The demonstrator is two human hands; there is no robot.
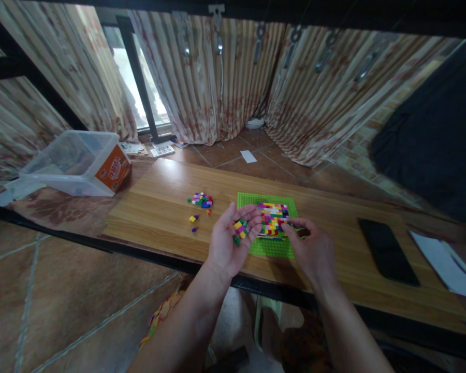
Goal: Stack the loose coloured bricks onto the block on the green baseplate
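the left hand (226, 241) lies palm up, fingers loosely spread, cradling a few small bricks (241, 229); these look light, hard and slick, best pinched by their sides. the right hand (312, 246) has thumb and fingers drawn close at the brick stack (272, 213); whether they grip a piece, i cannot tell. the stack, likely stiff but splittable, sits over the green board (272, 250) on the table (159, 223).
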